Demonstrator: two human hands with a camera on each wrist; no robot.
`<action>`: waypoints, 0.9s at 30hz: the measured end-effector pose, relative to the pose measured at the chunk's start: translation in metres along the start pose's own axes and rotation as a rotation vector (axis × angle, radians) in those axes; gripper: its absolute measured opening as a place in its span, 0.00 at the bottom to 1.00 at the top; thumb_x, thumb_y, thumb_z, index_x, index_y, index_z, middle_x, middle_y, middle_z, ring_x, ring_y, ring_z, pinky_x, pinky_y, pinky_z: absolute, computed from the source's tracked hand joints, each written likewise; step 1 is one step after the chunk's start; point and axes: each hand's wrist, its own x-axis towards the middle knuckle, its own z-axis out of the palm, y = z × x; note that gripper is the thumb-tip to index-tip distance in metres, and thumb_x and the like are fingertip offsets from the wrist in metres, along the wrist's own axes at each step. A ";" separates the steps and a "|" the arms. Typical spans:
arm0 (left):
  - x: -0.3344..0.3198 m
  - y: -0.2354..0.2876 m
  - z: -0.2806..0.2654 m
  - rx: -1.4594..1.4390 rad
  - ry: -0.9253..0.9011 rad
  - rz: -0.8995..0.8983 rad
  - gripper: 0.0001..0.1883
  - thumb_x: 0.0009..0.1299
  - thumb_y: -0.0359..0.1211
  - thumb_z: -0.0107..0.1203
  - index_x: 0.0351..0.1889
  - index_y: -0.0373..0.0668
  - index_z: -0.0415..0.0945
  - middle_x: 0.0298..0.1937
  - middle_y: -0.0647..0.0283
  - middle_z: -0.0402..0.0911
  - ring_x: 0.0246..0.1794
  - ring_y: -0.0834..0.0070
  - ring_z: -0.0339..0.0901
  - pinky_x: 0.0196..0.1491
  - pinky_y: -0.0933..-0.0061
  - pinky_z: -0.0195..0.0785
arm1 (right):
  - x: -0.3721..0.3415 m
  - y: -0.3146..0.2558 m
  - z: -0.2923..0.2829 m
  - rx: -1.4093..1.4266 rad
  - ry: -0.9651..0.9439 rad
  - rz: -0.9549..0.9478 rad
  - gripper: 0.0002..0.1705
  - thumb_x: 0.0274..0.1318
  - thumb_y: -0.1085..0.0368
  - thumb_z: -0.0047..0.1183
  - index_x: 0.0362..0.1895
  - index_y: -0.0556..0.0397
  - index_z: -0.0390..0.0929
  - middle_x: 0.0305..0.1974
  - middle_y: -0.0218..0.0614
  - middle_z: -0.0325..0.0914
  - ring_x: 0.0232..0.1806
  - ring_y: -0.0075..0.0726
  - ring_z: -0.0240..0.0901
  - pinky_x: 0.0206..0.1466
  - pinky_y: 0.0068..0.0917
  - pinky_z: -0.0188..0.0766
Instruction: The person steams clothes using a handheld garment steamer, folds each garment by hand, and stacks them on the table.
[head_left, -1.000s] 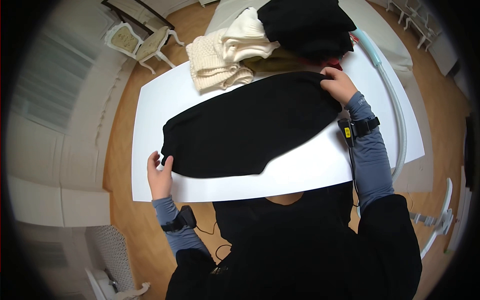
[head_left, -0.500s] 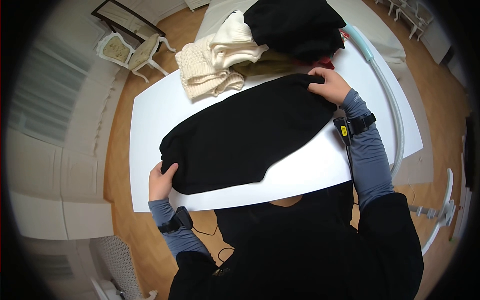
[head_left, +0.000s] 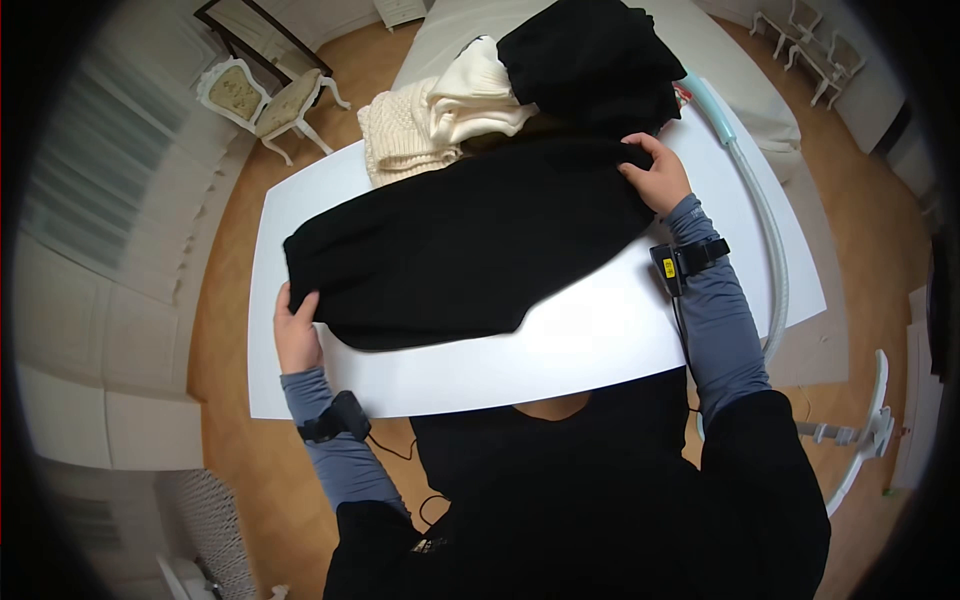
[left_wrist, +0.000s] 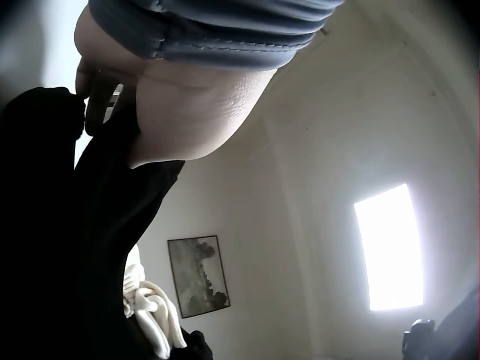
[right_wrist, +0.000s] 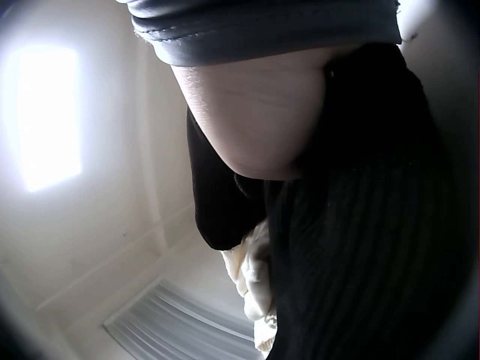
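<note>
A folded black garment [head_left: 450,240] stretches between my two hands over the white table, its far edge overlapping the pile behind in the head view. At its left end my left hand [head_left: 298,338] pinches the near corner, thumb on top. My right hand [head_left: 662,178] grips the far right corner between thumb and fingers. In the left wrist view the black cloth [left_wrist: 52,225] hangs from the left hand [left_wrist: 187,112]. Fine ribs show on the cloth [right_wrist: 367,225] beside the right hand [right_wrist: 255,120] in the right wrist view; those fingertips are hidden.
Behind the garment lie a cream cable-knit piece [head_left: 395,140], a white knit piece [head_left: 470,95] and a folded black pile [head_left: 590,65]. A pale hose [head_left: 755,200] runs along the right side of the white table [head_left: 590,320]. A chair [head_left: 265,105] stands back left.
The garment's left end went down toward me, then back up and left with my left hand. My right hand keeps its grip on the far corner. The garment now overlaps the cream knit's lower edge.
</note>
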 end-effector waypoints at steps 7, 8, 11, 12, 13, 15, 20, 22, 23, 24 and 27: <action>-0.044 -0.017 -0.066 -0.306 -0.259 0.123 0.32 0.68 0.14 0.51 0.73 0.34 0.64 0.70 0.54 0.73 0.71 0.65 0.70 0.75 0.62 0.59 | -0.007 0.008 -0.051 0.358 -0.176 -0.041 0.17 0.49 0.74 0.61 0.45 0.52 0.76 0.42 0.27 0.77 0.45 0.22 0.73 0.51 0.23 0.71; -0.053 -0.023 -0.078 -0.285 -0.294 0.125 0.34 0.66 0.12 0.51 0.73 0.35 0.64 0.70 0.54 0.73 0.72 0.65 0.70 0.75 0.61 0.59 | -0.012 0.012 -0.060 0.437 -0.283 -0.006 0.17 0.47 0.77 0.60 0.44 0.53 0.74 0.45 0.28 0.76 0.47 0.24 0.73 0.51 0.24 0.72; -0.078 -0.037 -0.115 0.091 -0.324 0.057 0.27 0.64 0.14 0.55 0.63 0.35 0.73 0.63 0.53 0.78 0.64 0.63 0.76 0.68 0.61 0.67 | -0.040 -0.016 -0.086 0.457 -0.510 0.038 0.16 0.42 0.79 0.58 0.38 0.53 0.73 0.42 0.35 0.77 0.46 0.32 0.73 0.54 0.28 0.70; -0.077 -0.050 -0.132 0.314 -0.331 0.008 0.21 0.64 0.16 0.57 0.56 0.36 0.78 0.58 0.53 0.81 0.60 0.63 0.78 0.65 0.62 0.69 | -0.048 -0.018 -0.093 0.450 -0.590 0.037 0.16 0.40 0.80 0.57 0.37 0.54 0.75 0.41 0.36 0.78 0.46 0.34 0.74 0.55 0.30 0.69; -0.084 -0.016 -0.094 -0.107 -0.472 0.030 0.10 0.63 0.18 0.60 0.41 0.38 0.79 0.49 0.55 0.82 0.54 0.65 0.78 0.62 0.65 0.70 | -0.056 -0.025 -0.098 0.395 -0.645 0.038 0.15 0.38 0.80 0.56 0.35 0.54 0.76 0.40 0.37 0.78 0.46 0.36 0.74 0.56 0.31 0.69; -0.086 -0.019 -0.096 0.062 -0.506 -0.017 0.10 0.59 0.20 0.64 0.36 0.39 0.77 0.51 0.56 0.80 0.54 0.66 0.78 0.61 0.67 0.68 | -0.071 -0.039 -0.105 0.286 -0.732 0.068 0.15 0.34 0.79 0.55 0.33 0.56 0.79 0.38 0.38 0.80 0.46 0.37 0.75 0.57 0.32 0.68; -0.079 -0.021 -0.083 0.188 -0.494 -0.049 0.11 0.58 0.18 0.64 0.37 0.39 0.79 0.55 0.57 0.78 0.55 0.68 0.76 0.61 0.69 0.68 | -0.100 -0.057 -0.111 -0.022 -0.725 -0.047 0.15 0.36 0.81 0.55 0.33 0.53 0.81 0.37 0.34 0.80 0.46 0.38 0.75 0.59 0.34 0.69; -0.074 -0.016 -0.074 0.251 -0.466 -0.014 0.13 0.60 0.17 0.62 0.42 0.39 0.80 0.51 0.60 0.80 0.52 0.72 0.77 0.59 0.72 0.69 | -0.105 -0.060 -0.114 -0.097 -0.683 -0.125 0.15 0.36 0.81 0.54 0.32 0.53 0.80 0.36 0.34 0.80 0.46 0.40 0.75 0.59 0.35 0.69; -0.072 -0.012 -0.071 0.206 -0.456 -0.170 0.15 0.63 0.17 0.60 0.47 0.39 0.80 0.47 0.63 0.81 0.47 0.76 0.79 0.52 0.77 0.72 | -0.105 -0.060 -0.116 -0.182 -0.605 -0.192 0.14 0.36 0.81 0.53 0.31 0.53 0.78 0.35 0.35 0.80 0.46 0.42 0.75 0.58 0.36 0.69; -0.069 -0.008 -0.064 0.203 -0.470 -0.167 0.15 0.63 0.17 0.60 0.47 0.39 0.80 0.47 0.63 0.81 0.47 0.76 0.79 0.52 0.77 0.72 | -0.106 -0.060 -0.117 -0.268 -0.527 -0.257 0.13 0.35 0.82 0.52 0.29 0.53 0.77 0.35 0.35 0.80 0.46 0.44 0.74 0.58 0.37 0.69; -0.061 0.019 -0.028 0.303 -0.428 -0.336 0.17 0.65 0.15 0.55 0.50 0.37 0.78 0.43 0.64 0.82 0.38 0.78 0.80 0.40 0.76 0.77 | -0.100 -0.050 -0.121 -0.309 -0.285 -0.295 0.14 0.34 0.82 0.48 0.30 0.55 0.73 0.35 0.39 0.78 0.44 0.49 0.74 0.54 0.36 0.71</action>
